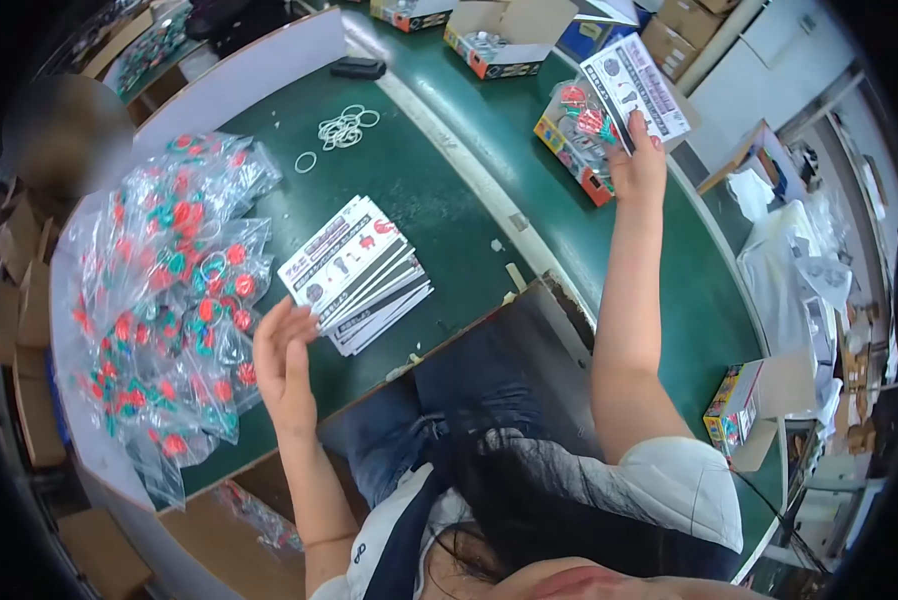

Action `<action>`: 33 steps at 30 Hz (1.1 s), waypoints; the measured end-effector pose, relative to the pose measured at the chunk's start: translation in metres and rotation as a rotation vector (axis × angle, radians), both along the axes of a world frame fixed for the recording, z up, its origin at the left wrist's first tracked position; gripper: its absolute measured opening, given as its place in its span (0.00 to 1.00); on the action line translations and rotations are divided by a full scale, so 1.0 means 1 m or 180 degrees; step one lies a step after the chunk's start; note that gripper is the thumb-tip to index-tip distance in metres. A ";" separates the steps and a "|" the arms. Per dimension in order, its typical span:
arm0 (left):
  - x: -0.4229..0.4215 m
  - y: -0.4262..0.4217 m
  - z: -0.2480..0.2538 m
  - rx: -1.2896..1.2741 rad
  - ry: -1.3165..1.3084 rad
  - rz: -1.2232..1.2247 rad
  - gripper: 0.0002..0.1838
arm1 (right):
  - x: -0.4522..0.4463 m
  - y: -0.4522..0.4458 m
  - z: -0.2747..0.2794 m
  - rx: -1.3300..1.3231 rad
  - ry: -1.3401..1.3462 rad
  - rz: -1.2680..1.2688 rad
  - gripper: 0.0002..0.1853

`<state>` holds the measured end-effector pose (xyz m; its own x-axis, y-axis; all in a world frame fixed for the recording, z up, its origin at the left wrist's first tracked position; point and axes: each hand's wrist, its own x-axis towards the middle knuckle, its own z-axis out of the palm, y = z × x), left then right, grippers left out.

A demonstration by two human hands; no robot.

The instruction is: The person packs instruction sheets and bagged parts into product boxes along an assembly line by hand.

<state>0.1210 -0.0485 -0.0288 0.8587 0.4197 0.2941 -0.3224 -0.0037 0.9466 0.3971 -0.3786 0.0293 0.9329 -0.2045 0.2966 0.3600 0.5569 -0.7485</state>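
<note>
My right hand (639,168) is closed on a printed card (637,92), pinched at its lower edge. The card is held tilted above an open colourful box (572,150), which contains red and clear-wrapped pieces. At the near-left corner of a fanned stack of printed cards (357,268) is my left hand (287,352), fingers slightly curved and apart, holding nothing. Whether its fingertips touch the stack I cannot tell. To the left of that hand lies a big heap of clear plastic bags (174,290) with red and green pieces inside.
White rubber bands (343,130) lie beyond the stack, near a black object (357,68). More open boxes (499,42) line the far table, and another box (737,405) stands at right. A pale rail (459,155) divides the green surfaces. A person (67,135) is at far left.
</note>
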 end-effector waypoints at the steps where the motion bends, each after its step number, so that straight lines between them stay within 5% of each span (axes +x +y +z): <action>1: -0.004 0.003 -0.005 0.0057 0.0065 0.0097 0.21 | 0.018 -0.012 -0.010 0.0088 0.0105 -0.0176 0.14; 5: -0.022 0.016 -0.015 0.0171 0.0150 0.0424 0.21 | 0.056 -0.043 -0.052 -0.0193 0.0554 -0.0667 0.16; 7: -0.028 0.021 -0.021 0.0194 0.0177 0.0534 0.21 | 0.052 -0.042 -0.058 -0.1890 0.1166 -0.1454 0.21; 12: -0.032 0.029 -0.034 0.0042 0.0367 0.0653 0.21 | 0.066 -0.054 -0.097 -0.3229 0.0941 -0.2704 0.26; 16: -0.034 0.031 -0.035 0.0064 0.0375 0.0681 0.21 | 0.031 -0.024 -0.066 -0.4557 0.0117 -0.4802 0.25; 19: -0.036 0.030 -0.037 0.0070 0.0452 0.0768 0.20 | 0.033 -0.042 -0.070 -0.5744 0.1270 -0.2215 0.19; 21: -0.036 0.027 -0.037 0.0159 0.0466 0.0756 0.20 | 0.049 -0.060 -0.070 -0.6155 0.1768 -0.1733 0.19; 23: -0.037 0.025 -0.036 0.0178 0.0439 0.0806 0.19 | 0.049 -0.064 -0.060 -0.4967 -0.0595 -0.2676 0.16; 28: -0.039 0.020 -0.031 0.0120 0.0373 0.0832 0.16 | -0.140 0.056 0.094 -0.0961 -0.2709 -0.0507 0.21; 30: -0.039 0.015 -0.026 0.0065 0.0316 0.0887 0.16 | -0.188 0.070 0.115 -0.0334 -0.3495 0.0848 0.21; 33: -0.040 0.005 -0.015 0.0022 0.0166 0.0900 0.15 | -0.215 0.076 0.130 -0.0066 -0.3652 0.1483 0.21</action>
